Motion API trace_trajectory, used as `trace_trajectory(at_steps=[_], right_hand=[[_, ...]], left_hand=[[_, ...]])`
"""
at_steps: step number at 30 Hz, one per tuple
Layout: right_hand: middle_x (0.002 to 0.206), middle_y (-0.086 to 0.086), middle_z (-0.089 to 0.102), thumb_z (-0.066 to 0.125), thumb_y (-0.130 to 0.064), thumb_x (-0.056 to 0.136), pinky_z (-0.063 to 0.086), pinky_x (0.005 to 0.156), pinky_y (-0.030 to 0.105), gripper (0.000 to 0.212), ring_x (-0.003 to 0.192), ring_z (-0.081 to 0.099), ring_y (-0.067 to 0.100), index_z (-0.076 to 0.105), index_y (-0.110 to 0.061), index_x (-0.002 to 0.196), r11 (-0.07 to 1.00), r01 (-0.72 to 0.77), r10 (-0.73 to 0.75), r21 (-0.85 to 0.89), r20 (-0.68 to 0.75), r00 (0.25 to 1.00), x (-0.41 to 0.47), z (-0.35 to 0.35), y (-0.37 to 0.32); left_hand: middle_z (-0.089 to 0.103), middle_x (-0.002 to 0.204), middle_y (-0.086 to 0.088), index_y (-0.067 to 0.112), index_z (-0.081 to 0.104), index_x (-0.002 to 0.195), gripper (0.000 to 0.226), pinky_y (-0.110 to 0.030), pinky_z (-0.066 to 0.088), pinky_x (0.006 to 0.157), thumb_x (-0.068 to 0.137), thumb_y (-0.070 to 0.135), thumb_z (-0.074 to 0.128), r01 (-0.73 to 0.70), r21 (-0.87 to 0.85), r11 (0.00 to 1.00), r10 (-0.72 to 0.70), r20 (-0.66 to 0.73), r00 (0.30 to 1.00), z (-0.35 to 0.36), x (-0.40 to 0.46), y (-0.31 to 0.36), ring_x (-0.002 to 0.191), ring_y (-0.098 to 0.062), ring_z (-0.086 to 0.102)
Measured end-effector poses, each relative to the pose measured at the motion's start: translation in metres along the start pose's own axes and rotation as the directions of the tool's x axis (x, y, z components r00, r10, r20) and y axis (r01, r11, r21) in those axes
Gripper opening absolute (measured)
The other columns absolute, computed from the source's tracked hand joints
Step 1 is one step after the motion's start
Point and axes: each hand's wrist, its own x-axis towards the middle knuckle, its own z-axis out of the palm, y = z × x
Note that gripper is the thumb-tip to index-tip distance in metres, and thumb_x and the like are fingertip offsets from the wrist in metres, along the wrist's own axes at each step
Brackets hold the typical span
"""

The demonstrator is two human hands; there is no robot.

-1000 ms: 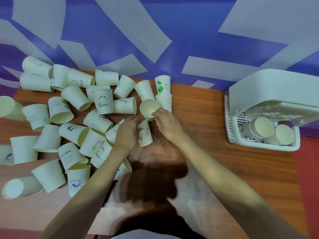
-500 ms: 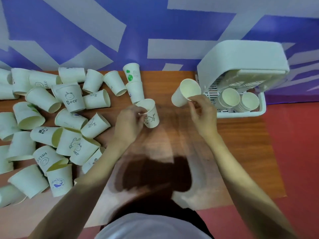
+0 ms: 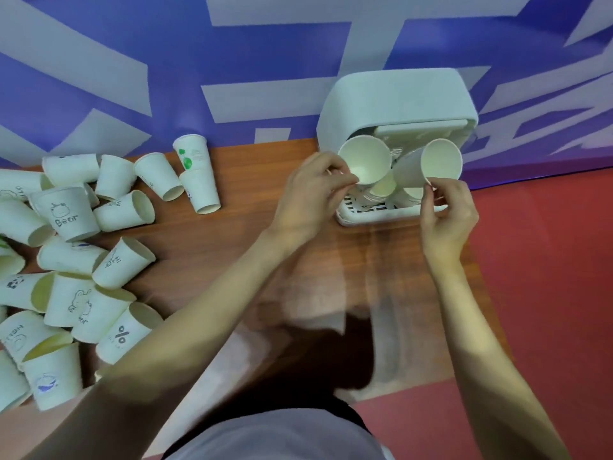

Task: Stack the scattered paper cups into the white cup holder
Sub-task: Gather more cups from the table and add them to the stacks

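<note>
Now that both hands have carried their loads from the scattered pile on the brown wooden table [image 3: 212, 247] to the white plastic cup holder [image 3: 394, 104], the left hand [image 3: 311, 194] pinches the rim of one plain white paper cup [image 3: 365, 161] and the right hand [image 3: 447, 210] pinches another white paper cup [image 3: 431, 167], each grip closed and ready to nest them onto the stacks inside.

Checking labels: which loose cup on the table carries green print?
The cup with green print at the back edge by the blue wall, its base pointing away. The other loose cups show only dark or bluish drawings and words, such as the Bear cup.

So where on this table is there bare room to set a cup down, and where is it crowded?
Bare wood lies between the scattered cups and the white cup holder, though the forearms cross it. The strip at the back, from the green-print cup to the holder, is free too. The table's left part is packed. The left hand and right hand, each holding a cup, fill the holder's mouth.
</note>
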Motion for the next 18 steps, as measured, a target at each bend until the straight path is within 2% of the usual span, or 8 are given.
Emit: trace_trajectory(at_steps=[3,7,11,15,18], right_hand=[[0.088,0.014,0.063,0.057,-0.005,0.090,0.050,0.067,0.033,0.012,0.072,0.058,0.024,0.067,0.000,0.095,1.000,-0.010,0.010,-0.007,0.010,1.000,0.007,-0.002,0.022],[0.091,0.012,0.064,0.057,-0.007,0.090,0.051,0.067,0.040,0.014,0.073,0.060,0.024,0.068,-0.003,0.097,0.999,-0.035,0.035,-0.011,0.073,0.997,0.010,0.001,0.043],[0.090,0.010,0.064,0.058,-0.006,0.089,0.051,0.067,0.040,0.013,0.073,0.060,0.025,0.068,-0.004,0.097,0.999,-0.036,0.038,-0.013,0.101,0.994,0.013,0.005,0.059],[0.090,0.009,0.065,0.058,-0.007,0.088,0.048,0.064,0.034,0.016,0.074,0.061,0.026,0.069,-0.006,0.098,0.998,-0.048,0.056,-0.047,0.184,0.981,0.015,0.013,0.074],[0.092,0.011,0.065,0.058,-0.008,0.088,0.049,0.066,0.035,0.017,0.078,0.063,0.030,0.069,-0.006,0.101,0.995,-0.032,0.056,-0.095,0.265,0.963,0.011,0.019,0.082]], left_hand=[[0.064,0.090,-0.005,0.013,0.075,0.088,0.009,-0.024,0.041,0.071,0.082,0.016,0.069,-0.073,0.040,0.997,0.073,-0.004,0.997,0.022,0.018,0.010,0.080,-0.020,0.055],[0.064,0.089,-0.006,0.014,0.074,0.084,0.011,-0.031,0.049,0.064,0.084,0.020,0.065,-0.085,0.085,0.993,0.082,0.040,0.996,0.049,0.027,0.013,0.079,-0.023,0.057],[0.063,0.089,-0.008,0.012,0.073,0.085,0.014,-0.038,0.052,0.061,0.084,0.018,0.060,-0.077,0.088,0.993,0.070,0.078,0.994,0.073,0.028,0.008,0.080,-0.028,0.059],[0.063,0.089,-0.007,0.012,0.073,0.085,0.006,-0.038,0.052,0.058,0.080,0.012,0.070,-0.018,0.110,0.994,0.003,0.135,0.991,0.091,0.027,0.002,0.080,-0.028,0.058],[0.062,0.090,-0.005,0.013,0.072,0.085,0.006,-0.038,0.052,0.060,0.080,0.013,0.071,0.037,0.145,0.989,-0.064,0.186,0.981,0.104,0.024,-0.006,0.084,-0.027,0.057]])
